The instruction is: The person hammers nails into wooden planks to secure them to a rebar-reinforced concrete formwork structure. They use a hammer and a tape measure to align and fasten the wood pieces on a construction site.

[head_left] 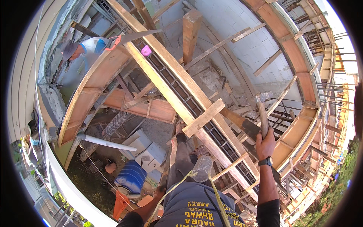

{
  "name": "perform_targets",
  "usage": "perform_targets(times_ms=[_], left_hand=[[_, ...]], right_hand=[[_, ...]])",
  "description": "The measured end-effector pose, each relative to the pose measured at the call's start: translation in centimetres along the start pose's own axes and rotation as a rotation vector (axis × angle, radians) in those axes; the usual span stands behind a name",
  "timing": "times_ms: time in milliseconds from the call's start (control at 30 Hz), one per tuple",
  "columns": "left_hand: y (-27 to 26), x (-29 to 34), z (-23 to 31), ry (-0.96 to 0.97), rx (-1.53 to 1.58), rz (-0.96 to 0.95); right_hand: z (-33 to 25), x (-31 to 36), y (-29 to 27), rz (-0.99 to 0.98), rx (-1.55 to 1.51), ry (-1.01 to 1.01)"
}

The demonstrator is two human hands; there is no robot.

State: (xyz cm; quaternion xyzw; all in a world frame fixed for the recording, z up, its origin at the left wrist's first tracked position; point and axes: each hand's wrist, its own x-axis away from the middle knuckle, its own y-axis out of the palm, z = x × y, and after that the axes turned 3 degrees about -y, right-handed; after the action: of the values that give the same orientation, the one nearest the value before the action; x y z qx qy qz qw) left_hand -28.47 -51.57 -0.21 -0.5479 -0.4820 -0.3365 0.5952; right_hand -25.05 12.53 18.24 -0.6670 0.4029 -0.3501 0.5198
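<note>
My right hand (265,143) is closed around the wooden handle of a hammer (261,115), raised to the right of a beam form. The hammer's head is at the top, blurred against the clutter behind. My left hand (151,198) is low beside my shirt, and its fingers cannot be made out. Between my hands runs the long beam form, two parallel timber boards (162,81) with a steel rebar cage (185,98) in the gap. A short wooden cleat (204,117) lies across both boards.
A handsaw (138,36) with an orange handle and a small pink object (146,50) rest on the form's far end. Another person (85,51) is at the far left. A clear plastic bag (202,168) hangs before me. Below are a blue drum (131,177) and white blocks (149,155).
</note>
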Motion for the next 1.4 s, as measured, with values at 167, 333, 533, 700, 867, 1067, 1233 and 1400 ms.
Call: perform_targets(times_ms=[167,333,533,700,867,1067,1233,1400], left_hand=[[2.8,-3.4,-5.8,0.225,-0.067,0.041],[1.5,-1.9,-3.1,0.087,0.045,0.034],[-1.4,0.3,2.2,0.004,0.142,0.072],[-3.3,1.7,6.0,-0.027,0.188,0.069],[-4.7,2.2,8.1,-0.051,0.2,0.069],[-5.8,0.9,10.5,-0.049,0.212,0.074],[-6.8,0.4,11.5,-0.043,0.228,0.084],[-8.1,0.3,11.5,-0.039,0.253,0.103]], right_hand=[[-1.0,-0.4,0.5,-0.031,-0.015,-0.029],[-0.6,-0.3,1.0,-0.004,-0.077,0.007],[0.7,0.1,1.1,0.0,-0.023,-0.055],[-0.9,-0.1,0.3,-0.074,-0.05,0.036],[0.5,0.2,0.8,-0.055,-0.039,-0.026],[1.2,-0.1,1.0,-0.066,-0.044,-0.03],[0.9,-0.1,0.6,-0.022,-0.064,-0.065],[0.0,0.1,0.7,0.035,0.009,-0.099]])
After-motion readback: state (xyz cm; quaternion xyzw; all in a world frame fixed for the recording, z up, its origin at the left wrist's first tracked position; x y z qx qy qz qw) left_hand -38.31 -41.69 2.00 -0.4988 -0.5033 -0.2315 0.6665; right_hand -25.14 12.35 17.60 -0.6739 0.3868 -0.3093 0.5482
